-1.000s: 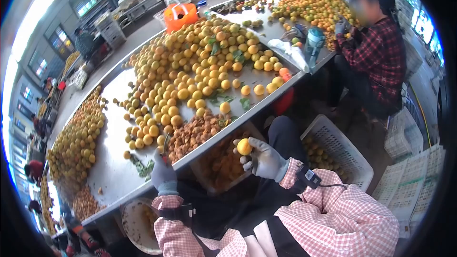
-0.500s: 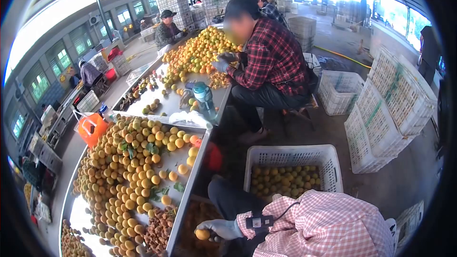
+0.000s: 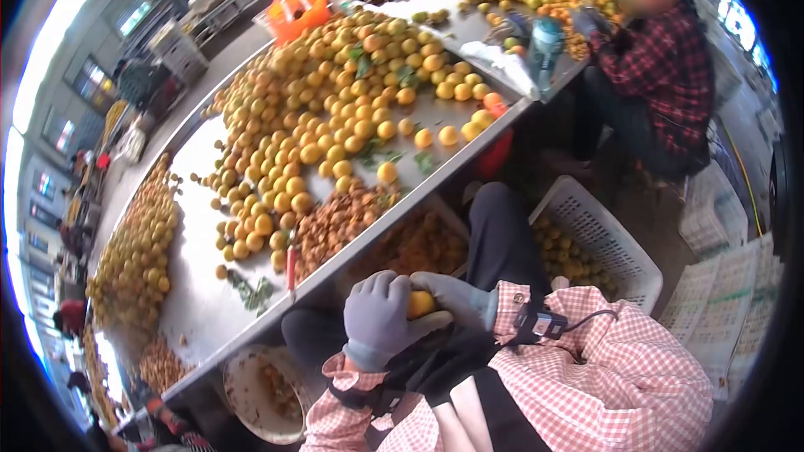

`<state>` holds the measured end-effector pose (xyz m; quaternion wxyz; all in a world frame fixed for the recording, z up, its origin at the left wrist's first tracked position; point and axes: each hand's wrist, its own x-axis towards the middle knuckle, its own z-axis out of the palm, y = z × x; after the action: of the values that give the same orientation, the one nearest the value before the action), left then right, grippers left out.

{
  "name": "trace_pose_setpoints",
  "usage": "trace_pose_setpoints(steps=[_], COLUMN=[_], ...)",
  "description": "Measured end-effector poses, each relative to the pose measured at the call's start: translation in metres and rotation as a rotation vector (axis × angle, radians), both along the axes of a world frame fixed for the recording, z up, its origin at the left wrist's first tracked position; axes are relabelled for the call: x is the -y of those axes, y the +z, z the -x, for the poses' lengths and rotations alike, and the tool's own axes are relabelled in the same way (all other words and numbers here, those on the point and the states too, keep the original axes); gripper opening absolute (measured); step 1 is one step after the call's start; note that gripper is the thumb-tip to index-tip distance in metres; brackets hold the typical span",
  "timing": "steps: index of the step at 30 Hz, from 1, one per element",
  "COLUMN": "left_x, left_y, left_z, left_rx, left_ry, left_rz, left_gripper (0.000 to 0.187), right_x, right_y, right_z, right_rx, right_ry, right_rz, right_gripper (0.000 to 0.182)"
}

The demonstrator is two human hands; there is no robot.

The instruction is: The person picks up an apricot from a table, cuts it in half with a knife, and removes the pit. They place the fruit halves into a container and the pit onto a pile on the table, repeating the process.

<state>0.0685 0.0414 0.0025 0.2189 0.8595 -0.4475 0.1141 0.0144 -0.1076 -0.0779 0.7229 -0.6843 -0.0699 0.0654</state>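
In front of my lap a round yellow-orange fruit sits between my two gloved hands. My left hand, in a grey glove, curls against it, with the thumb reaching below the fruit. From the other side my right hand, also gloved, is closed on the same fruit; its fingertips are partly hidden. Just beyond is the metal table, bearing a large heap of similar fruit. A pile of small brown pieces lies near its edge, beside a slim red-handled tool.
A white crate with fruit stands to my right, and a white bucket with scraps at lower left. An orange basket is at the far table edge. A person in a plaid shirt sits at the adjoining table near a teal bottle.
The view has swung left and down toward the lap. My right hand has brought the fruit in front of my body, and my left hand has come into view against it.
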Motion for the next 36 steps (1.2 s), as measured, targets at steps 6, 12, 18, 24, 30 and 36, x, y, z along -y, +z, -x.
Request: trace_pose_setpoints(steps=[6, 12, 18, 24, 30, 36], left_x=[-0.007, -0.003, 0.007, 0.014, 0.017, 0.011], left_y=[0.005, 0.012, 0.011, 0.000, -0.014, 0.017], left_z=[0.002, 0.001, 0.009, 0.024, 0.016, -0.002], left_rx=[0.053, 0.069, 0.037, -0.001, -0.242, 0.082], left_ry=[-0.042, -0.038, -0.004, 0.107, 0.119, -0.004], left_rz=[-0.060, 0.021, 0.037, 0.181, 0.380, 0.022], left_gripper=[0.062, 0.066, 0.054, 0.038, 0.046, 0.070], right_x=[-0.008, -0.012, -0.018, -0.032, -0.018, 0.000], right_y=[0.013, 0.040, 0.033, 0.052, 0.046, 0.030], right_z=[0.000, -0.002, -0.002, 0.006, -0.012, -0.012], right_rx=[0.289, 0.202, 0.414, 0.027, 0.142, -0.159], right_ry=[-0.081, -0.237, -0.417, -0.560, -0.530, -0.277], right_rz=[0.316, 0.182, 0.252, -0.494, -0.405, -0.299], right_gripper=[0.018, 0.016, 0.009, 0.019, 0.022, 0.023])
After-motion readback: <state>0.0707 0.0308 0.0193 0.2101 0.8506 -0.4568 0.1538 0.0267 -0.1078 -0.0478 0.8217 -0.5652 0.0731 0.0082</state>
